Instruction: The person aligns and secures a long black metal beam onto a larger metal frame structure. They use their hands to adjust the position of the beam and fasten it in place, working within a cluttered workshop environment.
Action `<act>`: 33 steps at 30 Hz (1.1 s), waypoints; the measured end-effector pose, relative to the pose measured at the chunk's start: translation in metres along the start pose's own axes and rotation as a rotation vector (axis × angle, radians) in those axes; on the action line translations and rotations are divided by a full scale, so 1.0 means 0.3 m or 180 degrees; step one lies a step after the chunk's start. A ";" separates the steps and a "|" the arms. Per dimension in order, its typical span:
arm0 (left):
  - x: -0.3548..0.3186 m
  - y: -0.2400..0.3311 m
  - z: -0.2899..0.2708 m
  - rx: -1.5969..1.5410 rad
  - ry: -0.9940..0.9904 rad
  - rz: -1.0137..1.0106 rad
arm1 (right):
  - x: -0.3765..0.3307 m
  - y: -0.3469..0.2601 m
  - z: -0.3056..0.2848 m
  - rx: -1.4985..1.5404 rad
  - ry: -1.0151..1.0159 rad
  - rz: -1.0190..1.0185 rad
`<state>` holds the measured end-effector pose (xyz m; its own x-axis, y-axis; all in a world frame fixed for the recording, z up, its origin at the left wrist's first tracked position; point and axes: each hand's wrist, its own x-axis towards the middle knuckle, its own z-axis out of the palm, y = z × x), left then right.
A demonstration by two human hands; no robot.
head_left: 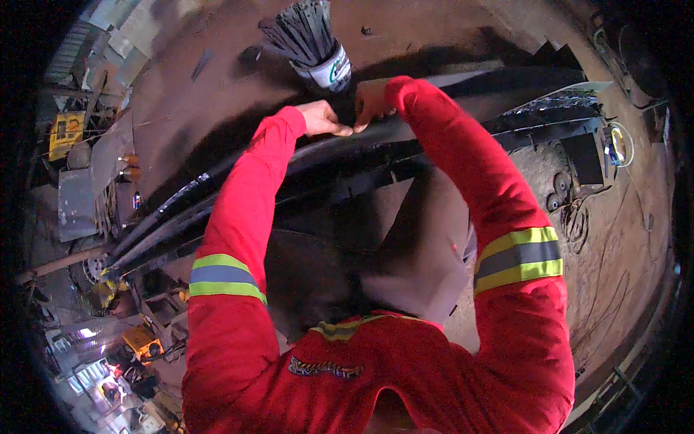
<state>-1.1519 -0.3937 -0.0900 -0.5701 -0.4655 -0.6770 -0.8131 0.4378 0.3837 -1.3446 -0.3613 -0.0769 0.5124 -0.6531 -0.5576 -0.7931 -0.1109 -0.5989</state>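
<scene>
1. The floor [217, 61] is the largest thing around me: reddish brown, smeared with dark shadow beyond my hands, and crowded along its left edge with workshop clutter, some too blurred to name.
2. Across it, in front of me, lies the long dark beam [318, 163], black and ridged, running from the floor's cluttered left side to its right side. Shiny patches catch light along its far edge.
3. My two arms in red sleeves [231, 217] reach forward to it, each banded in yellow and grey.
4. A grey panel [76, 206] is at the floor's left edge, beyond the beam's left end.
5. Just past the beam's far edge I have a white bucket [322, 74], with dark strips [300, 32] fanning out of its mouth.
6. By the floor's left edge sit a yellow box [66, 135] and, nearer me, an orange-yellow case [142, 344].
7. A pale coil [629, 141] loops at the beam's right end.
8. My left hand [323, 118] and right hand [374, 101] meet at the beam's far edge, fingers bent and tips close together; I can't tell whether either grips anything.
9. Small dark discs [558, 192] lie to the right, off the beam's near edge.
</scene>
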 end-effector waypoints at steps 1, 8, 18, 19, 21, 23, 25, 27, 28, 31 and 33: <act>0.006 0.006 -0.007 0.0014 0.0016 0.0016 | 0.006 0.000 -0.004 -0.0015 0.0006 -0.0088; -0.014 0.061 0.035 0.0350 0.0570 0.0399 | 0.071 0.006 0.008 -0.0933 0.0033 -0.0615; 0.041 0.034 0.177 0.1197 0.1369 0.0611 | -0.010 -0.048 0.099 -0.1621 0.1005 -0.0802; 0.040 0.038 0.171 0.1234 0.1459 0.0589 | -0.012 -0.045 0.095 -0.1674 0.1067 -0.0779; 0.000 0.011 0.146 0.0642 0.1366 0.0681 | -0.006 -0.054 0.109 -0.1766 0.1155 -0.0663; -0.082 0.058 0.092 0.0087 0.0715 0.0372 | -0.010 -0.057 0.130 -0.1697 0.1218 -0.0609; -0.046 -0.025 0.124 -0.0963 0.0712 0.0763 | 0.015 -0.033 0.150 -0.1786 0.1441 -0.0658; -0.035 -0.052 0.137 -0.0842 0.0927 0.0557 | 0.012 -0.041 0.155 -0.1845 0.1505 -0.0645; -0.031 -0.034 0.143 -0.0803 0.1021 0.0484 | 0.015 -0.041 0.165 -0.1873 0.1514 -0.0580; -0.042 0.010 0.168 -0.0128 0.1641 0.0516 | 0.019 -0.044 0.194 -0.1969 0.1616 -0.0502; -0.039 0.026 0.198 0.0035 0.1935 0.0558 | 0.009 -0.040 0.213 -0.2049 0.1775 -0.0615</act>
<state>-1.1445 -0.3393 -0.1164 -0.6623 -0.7386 -0.1257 -0.7022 0.5534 0.4479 -1.3126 -0.3138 -0.1078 0.5546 -0.8319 -0.0163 -0.8272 -0.5491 -0.1189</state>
